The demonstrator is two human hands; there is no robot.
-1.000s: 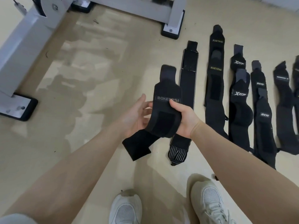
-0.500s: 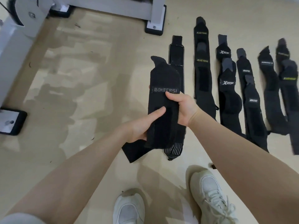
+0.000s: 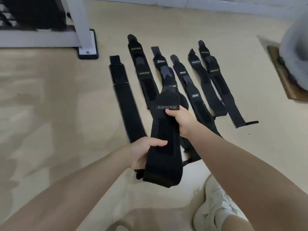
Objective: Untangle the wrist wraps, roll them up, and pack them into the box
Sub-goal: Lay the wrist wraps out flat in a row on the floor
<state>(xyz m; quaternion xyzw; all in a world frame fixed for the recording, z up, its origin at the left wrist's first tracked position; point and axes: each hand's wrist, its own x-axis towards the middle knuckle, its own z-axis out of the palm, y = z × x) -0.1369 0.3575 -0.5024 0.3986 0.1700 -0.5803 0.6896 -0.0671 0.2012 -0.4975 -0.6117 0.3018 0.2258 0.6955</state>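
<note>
Black BOKEERSI wrap [image 3: 164, 135] is held up above the floor [image 3: 50, 105], stretched lengthwise btwn both hands. Right hand [image 3: 180, 121] grips its top edge w/ thumb over the front; left hand [image 3: 144, 153] curls round the lower part. Other wrist wraps [image 3: 191, 82] lie flat in a row on the floor just behind. White shoe [image 3: 216, 210] below.

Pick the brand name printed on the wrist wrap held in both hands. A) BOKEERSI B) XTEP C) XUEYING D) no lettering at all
A: the wrist wrap gripped by the left hand low down and the right hand higher up carries the word BOKEERSI just above the right thumb.
</note>
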